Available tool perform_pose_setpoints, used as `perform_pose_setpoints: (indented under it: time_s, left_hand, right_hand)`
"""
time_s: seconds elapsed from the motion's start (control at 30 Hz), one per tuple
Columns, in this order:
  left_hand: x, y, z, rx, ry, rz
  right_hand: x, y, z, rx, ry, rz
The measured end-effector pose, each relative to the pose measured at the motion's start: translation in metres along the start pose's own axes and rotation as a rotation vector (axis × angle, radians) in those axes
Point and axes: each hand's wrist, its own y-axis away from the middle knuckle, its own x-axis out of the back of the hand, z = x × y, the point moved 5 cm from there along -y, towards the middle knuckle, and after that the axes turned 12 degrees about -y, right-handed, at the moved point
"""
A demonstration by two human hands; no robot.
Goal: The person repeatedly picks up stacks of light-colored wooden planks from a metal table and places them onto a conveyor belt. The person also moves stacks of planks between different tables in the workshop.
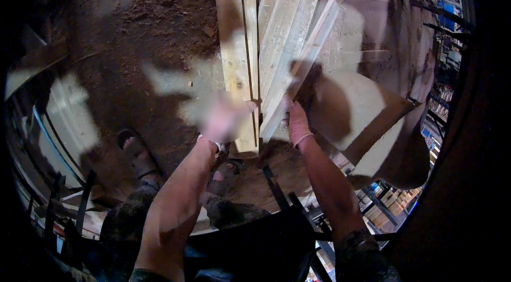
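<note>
My right hand [299, 125] holds the outermost slat [318, 38], I can't tell whether my blurred left hand [222, 121] grips the wide board [233, 42], and the planks between [280, 23] lie fanned, unheld

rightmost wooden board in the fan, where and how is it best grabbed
Probably by its near end, from the right: the rightmost wooden board is long and narrow, slanting away to the right, with neighbouring boards crowding its left side. The right hand is at its right edge, so an edge grip looks easiest.
</note>
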Motion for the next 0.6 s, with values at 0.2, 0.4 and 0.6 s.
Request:
perform_pose_setpoints:
  time_s: [0.2, 0.4, 0.6]
  left_hand:
    - [0.006, -0.009, -0.006, 0.218, 0.733, -0.064]
    - [-0.028, -0.001, -0.004, 0.203, 1.025, 0.088]
    - [-0.007, 0.023, -0.002, 0.339, 1.334, -0.167]
  right_hand:
    - [-0.007, -0.002, -0.004, 0.07, 0.198, -0.198]
    - [-0.028, 0.006, -0.005, 0.199, 0.083, -0.052]
    - [-0.016, 0.009, -0.009, 0.023, -0.03, -0.258]
